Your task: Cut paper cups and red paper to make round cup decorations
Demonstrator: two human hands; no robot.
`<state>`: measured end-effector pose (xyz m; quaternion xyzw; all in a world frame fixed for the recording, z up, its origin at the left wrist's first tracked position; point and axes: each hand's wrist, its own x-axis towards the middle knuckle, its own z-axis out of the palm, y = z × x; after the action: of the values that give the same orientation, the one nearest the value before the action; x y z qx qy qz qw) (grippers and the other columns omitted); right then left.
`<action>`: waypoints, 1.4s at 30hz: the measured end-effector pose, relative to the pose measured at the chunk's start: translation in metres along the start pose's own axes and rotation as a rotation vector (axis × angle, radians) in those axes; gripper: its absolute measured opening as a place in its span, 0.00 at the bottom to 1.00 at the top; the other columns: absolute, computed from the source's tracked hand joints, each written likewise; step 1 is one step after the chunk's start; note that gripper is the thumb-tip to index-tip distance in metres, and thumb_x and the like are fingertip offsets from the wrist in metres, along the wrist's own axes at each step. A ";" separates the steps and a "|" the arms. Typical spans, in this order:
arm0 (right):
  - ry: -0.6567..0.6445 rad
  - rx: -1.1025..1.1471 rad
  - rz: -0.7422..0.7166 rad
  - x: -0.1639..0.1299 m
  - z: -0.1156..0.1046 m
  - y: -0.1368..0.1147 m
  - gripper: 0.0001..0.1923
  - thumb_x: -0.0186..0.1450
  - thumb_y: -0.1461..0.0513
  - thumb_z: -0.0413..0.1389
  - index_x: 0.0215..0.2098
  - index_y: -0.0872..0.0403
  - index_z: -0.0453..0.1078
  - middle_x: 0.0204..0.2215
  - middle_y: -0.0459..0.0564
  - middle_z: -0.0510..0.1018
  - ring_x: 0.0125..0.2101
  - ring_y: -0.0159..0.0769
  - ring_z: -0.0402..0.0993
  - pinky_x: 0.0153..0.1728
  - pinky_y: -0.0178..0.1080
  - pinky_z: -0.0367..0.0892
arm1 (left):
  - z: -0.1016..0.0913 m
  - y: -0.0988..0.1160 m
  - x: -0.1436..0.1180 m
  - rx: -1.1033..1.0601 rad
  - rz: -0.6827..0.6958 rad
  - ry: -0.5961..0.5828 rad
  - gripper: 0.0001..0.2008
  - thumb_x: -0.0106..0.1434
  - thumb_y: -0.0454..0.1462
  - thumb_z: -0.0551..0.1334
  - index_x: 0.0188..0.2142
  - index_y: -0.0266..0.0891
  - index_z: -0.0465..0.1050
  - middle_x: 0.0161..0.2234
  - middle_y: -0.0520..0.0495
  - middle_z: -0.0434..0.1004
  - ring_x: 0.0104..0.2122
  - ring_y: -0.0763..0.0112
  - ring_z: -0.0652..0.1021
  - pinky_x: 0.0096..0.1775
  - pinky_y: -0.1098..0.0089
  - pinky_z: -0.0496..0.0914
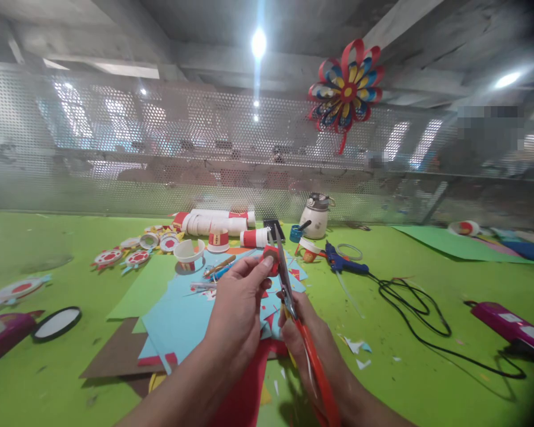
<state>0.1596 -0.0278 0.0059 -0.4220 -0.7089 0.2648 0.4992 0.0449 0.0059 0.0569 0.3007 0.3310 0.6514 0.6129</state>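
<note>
My left hand (238,305) pinches a small piece of red paper (273,265) between thumb and fingers, above the middle of the table. Wrapped round the orange handles of a pair of scissors (286,283) is my right hand (314,341). The blades point away from me, slightly parted at the tips, and lie right at the paper's edge; whether they touch it I cannot tell. Under both hands lie sheets of light blue paper (173,302) with red and blue scraps on them. A red sheet (244,394) shows below my wrists.
Paper cups (218,239) and a cut cup (189,256) stand behind my hands. Turtle-like paper crafts (109,257) lie left. On the right are a blue glue gun (345,261), its looping black cord (409,320) and a purple power strip (511,323). A white jar (314,218) stands behind.
</note>
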 end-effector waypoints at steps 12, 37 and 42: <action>-0.040 -0.018 0.017 -0.001 0.000 0.004 0.20 0.65 0.50 0.46 0.50 0.51 0.60 0.33 0.49 0.70 0.32 0.39 0.66 0.37 0.42 0.66 | 0.003 0.002 -0.006 0.008 0.030 0.039 0.08 0.49 0.36 0.69 0.28 0.35 0.74 0.24 0.51 0.72 0.25 0.78 0.68 0.30 0.74 0.60; 0.069 -0.090 0.072 -0.004 0.008 0.003 0.23 0.65 0.45 0.43 0.47 0.51 0.63 0.26 0.46 0.70 0.24 0.36 0.64 0.24 0.38 0.60 | 0.004 -0.004 -0.007 -0.033 0.064 0.040 0.08 0.49 0.36 0.69 0.27 0.34 0.72 0.26 0.53 0.72 0.26 0.79 0.68 0.32 0.74 0.61; 0.107 -0.123 0.079 -0.005 0.010 0.004 0.23 0.65 0.45 0.43 0.46 0.51 0.64 0.25 0.46 0.71 0.25 0.37 0.66 0.24 0.38 0.61 | 0.003 -0.005 -0.006 -0.047 0.068 0.041 0.08 0.49 0.36 0.69 0.27 0.34 0.72 0.25 0.53 0.72 0.26 0.79 0.68 0.33 0.74 0.61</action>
<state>0.1524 -0.0294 -0.0030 -0.4932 -0.6789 0.2172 0.4987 0.0510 0.0006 0.0550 0.2839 0.3175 0.6857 0.5903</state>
